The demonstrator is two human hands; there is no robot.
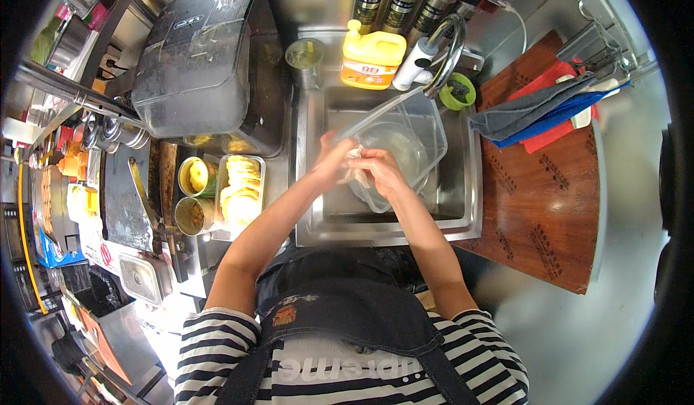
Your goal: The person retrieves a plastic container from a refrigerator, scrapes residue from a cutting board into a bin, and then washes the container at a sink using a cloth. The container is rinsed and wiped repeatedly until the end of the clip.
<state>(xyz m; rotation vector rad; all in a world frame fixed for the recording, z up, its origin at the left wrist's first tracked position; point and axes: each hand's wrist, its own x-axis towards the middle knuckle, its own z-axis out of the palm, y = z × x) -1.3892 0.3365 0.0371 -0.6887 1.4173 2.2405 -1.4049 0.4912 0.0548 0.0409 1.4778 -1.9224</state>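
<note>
Above the stainless steel sink point(471, 188), my left hand point(332, 158) and my right hand point(384, 171) come together on a crumpled white cloth or paper towel point(355, 174). The fingers of both hands close around it. A clear plastic container point(428, 134) sits tilted in the basin, just beyond my hands. One of its corners passes close to my left fingers; whether they touch it, I cannot tell. Inside or beneath the container a round transparent shape shows, too unclear to name. The chrome faucet point(458, 36) with a white body arches over the container's far side.
Behind the sink stand a yellow detergent jug point(374, 53), a metal can point(304, 63) and a green cup point(458, 92). At left are a large black bin point(200, 63) and a tray of yellow slices point(241, 188). Cloths point(534, 107) hang over a brown board point(542, 204) at right.
</note>
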